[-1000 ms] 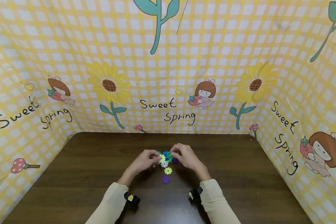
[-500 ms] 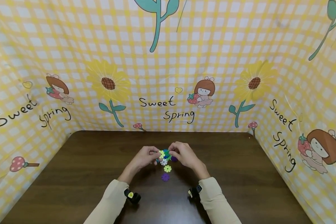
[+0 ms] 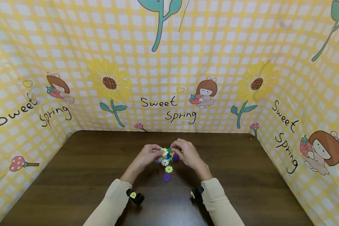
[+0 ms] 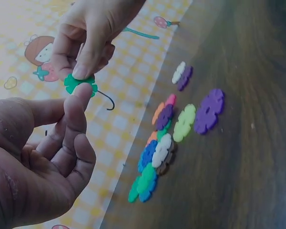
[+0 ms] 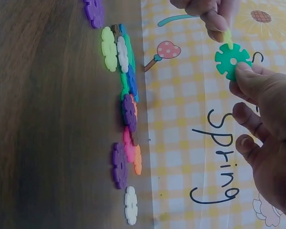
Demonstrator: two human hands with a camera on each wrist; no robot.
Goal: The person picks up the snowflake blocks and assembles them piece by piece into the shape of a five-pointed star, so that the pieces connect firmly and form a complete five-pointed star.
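My left hand (image 3: 146,155) pinches a yellow notched plastic interlocking disc (image 3: 165,152) between thumb and fingers. Opposite it, my right hand (image 3: 187,153) grips a green interlocking disc (image 5: 226,59) by its edge. In the right wrist view the yellow disc (image 5: 227,37) stands edge-on, right at the green one's rim, mostly covered by the left fingers. The left wrist view shows the green disc (image 4: 78,86) between both hands, while the yellow one is hidden there. Both discs are held up above a pile of loose discs.
Several loose discs lie on the dark wooden table (image 3: 73,175) below the hands: a white disc (image 3: 165,162), a light yellow disc (image 3: 168,169) and a purple disc (image 3: 166,177) nearest the person. A checked cloth (image 3: 169,69) encloses the table's back and sides.
Both hands have risen slightly away from the pile with their discs, uncovering blue and orange discs beneath. The green disc has turned from facing the head camera. The loose discs lie still.
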